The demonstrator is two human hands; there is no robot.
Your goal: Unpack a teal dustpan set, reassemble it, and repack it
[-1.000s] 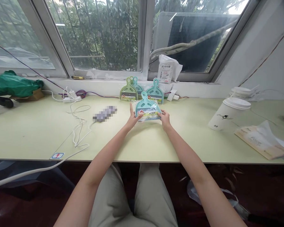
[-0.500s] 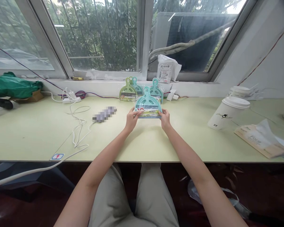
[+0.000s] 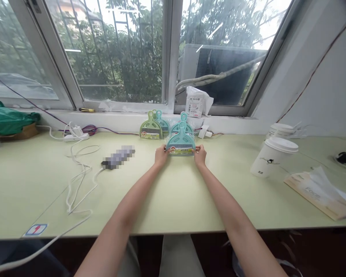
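Note:
A wrapped turquoise dustpan and brush set point(image 3: 181, 141) stands upright on the table between my hands, its handle pointing up. My left hand point(image 3: 162, 156) grips its left lower edge, and my right hand point(image 3: 200, 155) pinches the right one. Close behind it a second turquoise dustpan set point(image 3: 183, 119) leans toward the wall, partly hidden by the held one. To the left of these, a green dustpan set point(image 3: 150, 129) stands upright, with another turquoise dustpan set point(image 3: 159, 116) mostly covered behind it.
White paper cups point(image 3: 272, 157) and a tissue pack point(image 3: 317, 190) are on the right. A pixelated object point(image 3: 118, 157) and white cables point(image 3: 82, 184) lie on the left, near a power strip point(image 3: 76, 135). A wrapped white package point(image 3: 196, 102) sits on the windowsill.
My hands have moved the turquoise dustpan set farther back and down, closer to the set behind it. The camera view has tilted up.

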